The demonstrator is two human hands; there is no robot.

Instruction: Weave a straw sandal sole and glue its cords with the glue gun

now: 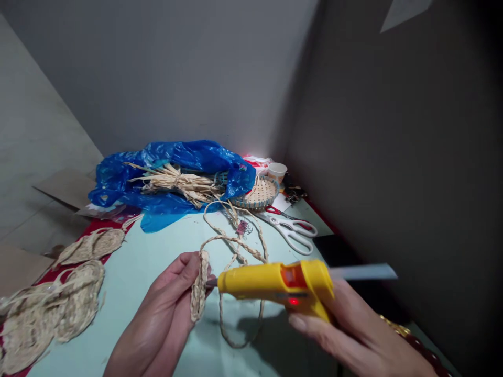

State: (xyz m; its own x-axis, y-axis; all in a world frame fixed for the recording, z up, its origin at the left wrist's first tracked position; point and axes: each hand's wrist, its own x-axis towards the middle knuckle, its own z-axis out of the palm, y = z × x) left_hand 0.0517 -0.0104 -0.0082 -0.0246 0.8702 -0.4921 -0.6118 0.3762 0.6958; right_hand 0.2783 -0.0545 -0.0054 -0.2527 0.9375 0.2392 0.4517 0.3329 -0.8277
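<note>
My left hand (165,309) pinches a small coiled piece of braided straw (199,288) held on edge; the braid's loose tail (236,246) trails away over the pale green table (149,256). My right hand (346,330) grips a yellow hot glue gun (275,283) with a red light on its side and a white glue stick (361,272) sticking out the back. The gun's nozzle touches the coil's edge.
Finished woven straw pieces (74,293) lie at the left edge. A blue plastic bag (173,173) with a raffia bundle (176,183) sits at the back, beside a small woven basket (259,193), a white cup (277,170) and white-handled scissors (293,228). A dark wall stands close on the right.
</note>
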